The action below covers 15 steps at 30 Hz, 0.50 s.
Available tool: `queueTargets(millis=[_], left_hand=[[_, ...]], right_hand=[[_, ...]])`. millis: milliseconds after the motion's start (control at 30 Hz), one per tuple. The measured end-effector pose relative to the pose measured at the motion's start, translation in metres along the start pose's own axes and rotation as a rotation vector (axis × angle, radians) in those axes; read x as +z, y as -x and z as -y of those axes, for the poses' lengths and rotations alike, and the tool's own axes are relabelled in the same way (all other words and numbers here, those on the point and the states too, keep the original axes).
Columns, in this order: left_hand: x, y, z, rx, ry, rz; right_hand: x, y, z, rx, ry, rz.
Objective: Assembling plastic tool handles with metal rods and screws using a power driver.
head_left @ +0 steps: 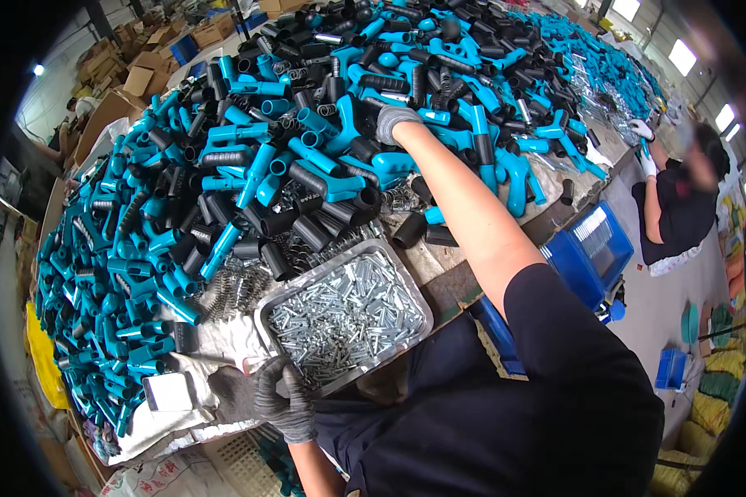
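Observation:
My right hand [397,125], in a grey knit glove, reaches far into a heap of teal and black plastic tool housings [315,157]. Its fingers curl down among the parts, and whatever they grip is hidden. My left hand [285,401], gloved in darker grey, is at the table's near edge beside a metal tray [423,313]. Its fingers are bent in toward the thumb; anything between them is too small to make out. Silvery screws and small metal pins [348,315] fill the tray.
Coil springs [234,291] lie left of the tray, and a phone-like white rectangle [168,392] rests on cloth farther left. Blue crates [590,253] stand off the table's right edge. A co-worker [680,195] in dark clothes and white gloves handles parts at right.

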<state>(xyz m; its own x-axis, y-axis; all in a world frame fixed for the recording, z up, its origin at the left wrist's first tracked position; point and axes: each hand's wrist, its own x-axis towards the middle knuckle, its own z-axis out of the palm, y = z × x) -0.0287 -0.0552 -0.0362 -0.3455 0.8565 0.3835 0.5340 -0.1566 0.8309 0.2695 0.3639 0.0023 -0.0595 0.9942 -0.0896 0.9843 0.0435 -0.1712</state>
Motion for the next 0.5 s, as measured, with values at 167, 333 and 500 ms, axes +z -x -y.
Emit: queueTargets(millis=[167,333,500], left_hand=[[0.012,0.002,0.000,-0.013,0.052,-0.011],[-0.004,0.016,0.010,-0.047,-0.008,-0.046],[-0.003,0.014,0.005,-0.080,0.025,-0.014]], right_hand=[[0.015,-0.041,-0.023,-0.005,0.397,-0.011],[0.005,-0.018,0.039,0.031,0.305,0.081],[0.000,-0.021,0.012,0.101,0.097,0.018]])
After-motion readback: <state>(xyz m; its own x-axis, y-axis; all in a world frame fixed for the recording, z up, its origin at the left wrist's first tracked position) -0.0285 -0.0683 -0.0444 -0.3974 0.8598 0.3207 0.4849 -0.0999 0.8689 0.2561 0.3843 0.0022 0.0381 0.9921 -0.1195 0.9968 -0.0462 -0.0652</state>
